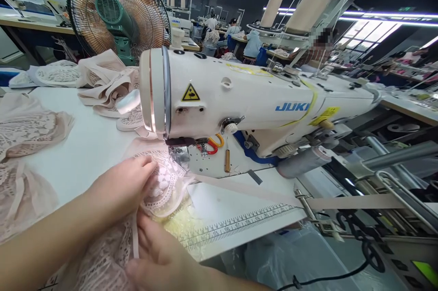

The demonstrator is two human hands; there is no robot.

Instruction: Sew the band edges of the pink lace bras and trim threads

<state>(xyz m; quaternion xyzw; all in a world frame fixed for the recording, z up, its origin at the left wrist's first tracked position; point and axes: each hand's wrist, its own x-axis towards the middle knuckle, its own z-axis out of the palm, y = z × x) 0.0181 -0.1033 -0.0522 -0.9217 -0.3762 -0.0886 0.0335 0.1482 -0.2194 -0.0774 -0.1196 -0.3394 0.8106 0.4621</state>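
Here our left hand (125,181) curls closed on the lace (166,179), beside the machine (212,95); below, our right hand (167,252) grips it, thumb bent.

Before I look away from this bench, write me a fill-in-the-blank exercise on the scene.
The blue letters on the machine read ____.
Of the left hand and right hand, the one nearer the machine is the ____.
The motor housing of the fan is ____ in color.
The warning sign on the machine has the shape of a ____.
Missing words: JUKI; left; green; triangle.
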